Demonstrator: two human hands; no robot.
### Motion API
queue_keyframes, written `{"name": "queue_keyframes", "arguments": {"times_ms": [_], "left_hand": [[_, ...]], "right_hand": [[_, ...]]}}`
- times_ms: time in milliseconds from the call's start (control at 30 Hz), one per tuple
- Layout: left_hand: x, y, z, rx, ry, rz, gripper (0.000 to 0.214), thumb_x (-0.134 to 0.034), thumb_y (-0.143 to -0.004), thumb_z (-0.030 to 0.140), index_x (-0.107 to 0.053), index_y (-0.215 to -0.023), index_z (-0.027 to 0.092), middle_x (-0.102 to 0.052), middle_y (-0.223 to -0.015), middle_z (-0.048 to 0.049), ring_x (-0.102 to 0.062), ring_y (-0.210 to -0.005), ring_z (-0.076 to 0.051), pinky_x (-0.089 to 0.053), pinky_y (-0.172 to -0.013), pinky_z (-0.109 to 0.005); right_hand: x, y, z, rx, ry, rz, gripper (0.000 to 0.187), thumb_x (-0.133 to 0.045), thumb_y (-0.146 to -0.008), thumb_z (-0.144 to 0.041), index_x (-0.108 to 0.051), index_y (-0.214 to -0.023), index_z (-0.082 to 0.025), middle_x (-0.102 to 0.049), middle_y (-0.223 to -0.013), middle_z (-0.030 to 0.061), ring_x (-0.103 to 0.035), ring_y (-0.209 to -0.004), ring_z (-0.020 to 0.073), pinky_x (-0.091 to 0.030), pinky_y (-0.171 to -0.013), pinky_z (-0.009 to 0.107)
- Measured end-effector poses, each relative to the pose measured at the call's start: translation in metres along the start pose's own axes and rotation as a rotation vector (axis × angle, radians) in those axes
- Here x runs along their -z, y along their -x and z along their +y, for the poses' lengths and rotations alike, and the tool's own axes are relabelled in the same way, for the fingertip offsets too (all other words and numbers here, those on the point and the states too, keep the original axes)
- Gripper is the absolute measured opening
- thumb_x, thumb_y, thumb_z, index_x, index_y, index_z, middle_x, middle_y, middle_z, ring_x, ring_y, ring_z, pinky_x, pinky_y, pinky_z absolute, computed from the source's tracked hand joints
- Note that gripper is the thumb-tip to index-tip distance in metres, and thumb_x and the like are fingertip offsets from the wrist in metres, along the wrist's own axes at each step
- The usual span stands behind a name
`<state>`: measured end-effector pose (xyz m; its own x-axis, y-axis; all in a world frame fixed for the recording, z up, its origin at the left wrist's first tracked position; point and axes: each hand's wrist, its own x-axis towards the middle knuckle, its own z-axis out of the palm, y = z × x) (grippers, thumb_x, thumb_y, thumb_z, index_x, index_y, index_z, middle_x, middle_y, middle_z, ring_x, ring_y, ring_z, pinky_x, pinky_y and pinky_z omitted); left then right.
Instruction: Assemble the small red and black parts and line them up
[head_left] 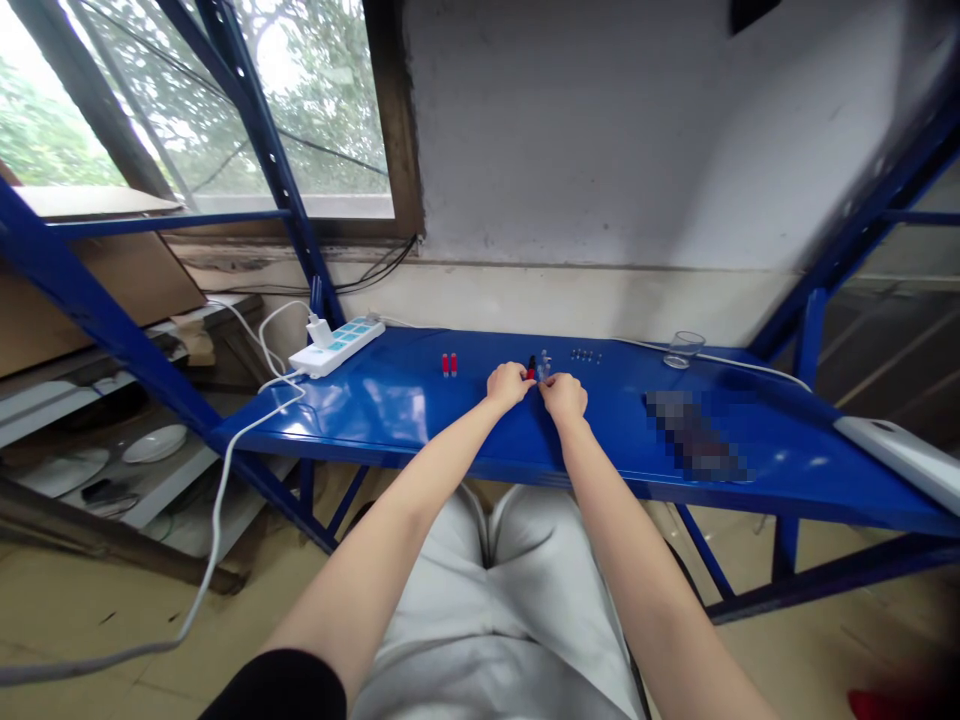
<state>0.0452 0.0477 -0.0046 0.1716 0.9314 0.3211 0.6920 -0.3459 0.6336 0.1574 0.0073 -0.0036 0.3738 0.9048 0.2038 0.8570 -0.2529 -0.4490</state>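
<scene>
A small red-and-black piece (532, 368) was pinched in the left hand (508, 385), grip clamped on it, above the blue table (405, 410). A small clear piece (545, 362) was seen just beside it, at the fingertips of the right hand (564, 396); whether that grip was clamped on it could not be told. Two red tubes (449, 365) were placed to the left, small metallic bits (585, 355) were scattered to the right, and a drinking glass (684, 349) was set farther right. A power strip (349, 343) was positioned at the table's left end.
</scene>
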Motion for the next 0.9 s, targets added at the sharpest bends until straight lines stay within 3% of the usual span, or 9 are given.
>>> {"name": "queue_keyframes", "arguments": {"times_ms": [300, 533, 700, 900], "left_hand": [[-0.005, -0.001, 0.002, 0.018, -0.012, -0.001, 0.015, -0.071, -0.065, 0.032, -0.064, -0.061, 0.019, -0.062, -0.065, -0.0068, -0.059, -0.073, -0.021, -0.043, -0.067, -0.029], [-0.003, -0.004, -0.006, 0.008, 0.053, 0.005, 0.017, -0.077, -0.056, 0.031, -0.065, -0.061, 0.020, -0.064, -0.071, -0.0070, -0.060, -0.080, -0.023, -0.044, -0.070, -0.029], [0.014, 0.002, -0.012, -0.039, 0.010, 0.014, 0.023, -0.074, -0.060, 0.038, -0.068, -0.072, 0.020, -0.064, -0.068, -0.0067, -0.060, -0.074, -0.022, -0.044, -0.069, -0.030], [0.039, 0.015, -0.023, -0.036, 0.106, 0.105, 0.023, -0.065, -0.070, 0.041, -0.066, -0.066, 0.018, -0.057, -0.051, -0.0023, -0.054, -0.054, -0.015, -0.040, -0.058, -0.026]], "right_hand": [[0.002, 0.000, -0.001, -0.005, 0.000, -0.021, 0.025, -0.052, -0.078, -0.034, -0.069, -0.088, -0.020, -0.068, -0.092, 0.0131, -0.063, -0.090, 0.0248, -0.043, -0.076, 0.034], [0.002, 0.000, -0.001, -0.012, -0.014, -0.032, 0.024, -0.052, -0.078, -0.033, -0.069, -0.089, -0.020, -0.068, -0.093, 0.0124, -0.062, -0.091, 0.0242, -0.043, -0.077, 0.034], [0.003, 0.002, -0.002, -0.008, -0.009, -0.017, 0.025, -0.052, -0.078, -0.033, -0.068, -0.091, -0.020, -0.068, -0.093, 0.0119, -0.062, -0.092, 0.0239, -0.042, -0.078, 0.034], [0.005, 0.004, -0.002, -0.009, 0.013, -0.036, 0.026, -0.051, -0.079, -0.034, -0.065, -0.093, -0.018, -0.067, -0.095, 0.0134, -0.061, -0.093, 0.0256, -0.041, -0.079, 0.036]]}}
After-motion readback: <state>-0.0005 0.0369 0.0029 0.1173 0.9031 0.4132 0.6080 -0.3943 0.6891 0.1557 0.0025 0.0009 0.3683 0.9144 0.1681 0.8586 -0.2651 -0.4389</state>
